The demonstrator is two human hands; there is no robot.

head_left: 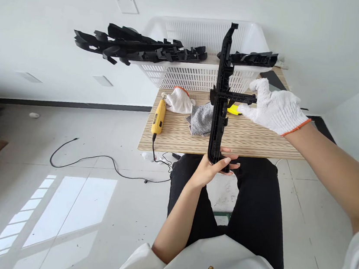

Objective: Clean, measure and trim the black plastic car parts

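My bare left hand (pixel 217 163) grips the lower end of a long black plastic part (pixel 221 91) and holds it upright over the front edge of the small wooden table (pixel 263 142). My right hand (pixel 276 109) wears a white knit glove; its fingers pinch a yellow-handled tool (pixel 234 110) against a side arm of the part, partly hidden behind it.
A white slotted basket (pixel 207 37) stands at the back of the table, with long black plastic parts (pixel 138 46) lying across its rim and sticking out left. A yellow corded power tool (pixel 159 116), a spare white glove (pixel 179 101) and a grey cloth (pixel 202 119) lie on the table. A black cable (pixel 98 159) trails over the floor.
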